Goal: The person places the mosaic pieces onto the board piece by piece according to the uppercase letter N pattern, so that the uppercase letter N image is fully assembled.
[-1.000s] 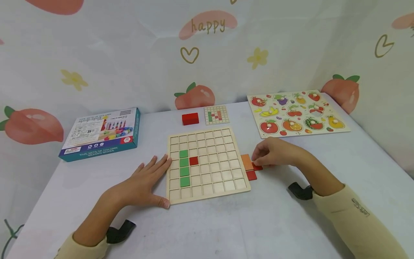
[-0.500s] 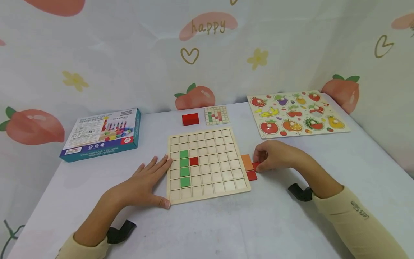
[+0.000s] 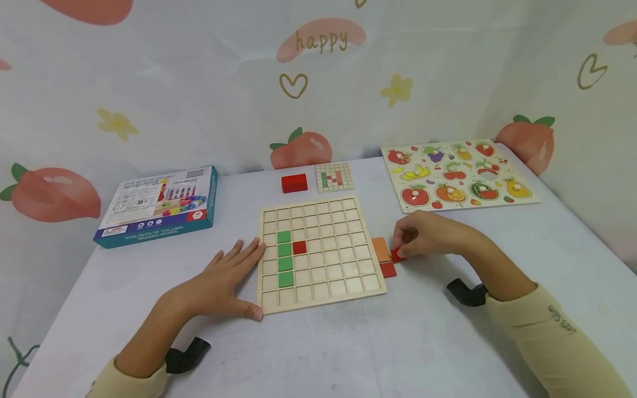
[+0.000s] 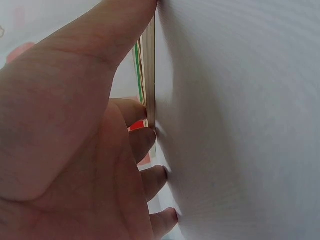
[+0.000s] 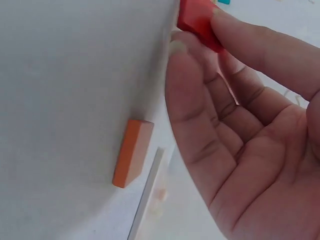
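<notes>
A wooden grid board (image 3: 323,299) lies on the table, with several green tiles (image 3: 285,250) in one column and a red tile (image 3: 299,247) beside them. My left hand (image 3: 219,284) has its fingers spread, and its thumb and fingertips touch the board's left edge; in the left wrist view its fingers (image 4: 142,143) reach along that edge. To the right of the board, my right hand (image 3: 430,236) pinches another red tile (image 5: 199,22) between thumb and fingertips. Close to that tile lie an orange piece (image 3: 381,250) and one more red tile (image 3: 388,270), against the board's right edge.
Behind the board are a red block (image 3: 294,183) and a small pattern card (image 3: 334,177). A fruit puzzle board (image 3: 458,177) lies at the back right, and a boxed bead set (image 3: 156,207) at the back left. A patterned cloth (image 3: 224,83) hangs behind the table.
The red tile under my right fingers has shifted slightly right and tilted, now gripped, apart from the orange piece. My left hand stays in place on the board's edge.
</notes>
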Action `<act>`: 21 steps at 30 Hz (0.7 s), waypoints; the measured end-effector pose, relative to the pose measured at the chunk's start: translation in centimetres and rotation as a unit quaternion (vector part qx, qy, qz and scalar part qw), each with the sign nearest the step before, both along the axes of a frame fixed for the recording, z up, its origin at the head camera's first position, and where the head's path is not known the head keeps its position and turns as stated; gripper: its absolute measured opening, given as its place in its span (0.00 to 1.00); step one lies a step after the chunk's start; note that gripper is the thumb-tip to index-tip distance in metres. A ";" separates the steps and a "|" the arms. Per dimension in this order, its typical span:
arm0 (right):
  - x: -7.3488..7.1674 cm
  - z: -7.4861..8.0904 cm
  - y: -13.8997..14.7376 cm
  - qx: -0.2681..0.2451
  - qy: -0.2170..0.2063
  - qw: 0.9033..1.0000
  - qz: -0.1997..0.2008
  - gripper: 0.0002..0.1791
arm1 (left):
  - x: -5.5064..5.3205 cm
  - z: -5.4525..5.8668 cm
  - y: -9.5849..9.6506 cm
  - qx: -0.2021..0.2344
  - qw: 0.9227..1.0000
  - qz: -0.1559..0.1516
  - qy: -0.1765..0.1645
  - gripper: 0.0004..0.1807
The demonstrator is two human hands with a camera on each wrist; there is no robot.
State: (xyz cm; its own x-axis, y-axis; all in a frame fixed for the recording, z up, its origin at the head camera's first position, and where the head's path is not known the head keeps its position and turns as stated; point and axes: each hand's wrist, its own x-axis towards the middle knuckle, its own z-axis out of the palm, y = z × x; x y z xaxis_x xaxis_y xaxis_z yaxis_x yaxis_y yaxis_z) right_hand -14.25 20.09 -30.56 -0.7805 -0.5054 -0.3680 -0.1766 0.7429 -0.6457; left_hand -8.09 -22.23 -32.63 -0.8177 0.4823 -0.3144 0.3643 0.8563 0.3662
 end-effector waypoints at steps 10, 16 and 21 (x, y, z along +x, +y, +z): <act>-0.2 0.2 -0.1 -0.029 -0.033 0.998 -0.041 0.04 | 0.1 0.1 0.1 0.003 1.000 0.001 0.001 0.71; -0.4 0.1 -0.8 -0.026 -0.029 0.998 -0.042 0.03 | 0.0 0.1 0.1 0.003 1.000 0.002 -0.001 0.71; -0.6 0.1 -1.6 -0.041 -0.029 0.998 -0.039 0.03 | 0.0 0.2 0.2 0.003 1.000 0.004 -0.002 0.71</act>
State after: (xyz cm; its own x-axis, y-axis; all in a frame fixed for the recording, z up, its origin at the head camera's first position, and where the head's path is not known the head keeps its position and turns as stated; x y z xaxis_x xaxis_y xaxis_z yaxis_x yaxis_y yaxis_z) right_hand -14.85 18.51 -30.46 -0.7975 -0.4740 -0.3732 -0.0814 0.6975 -0.7120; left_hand -8.06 -22.04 -32.44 -0.8197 0.4782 -0.3154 0.3566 0.8568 0.3724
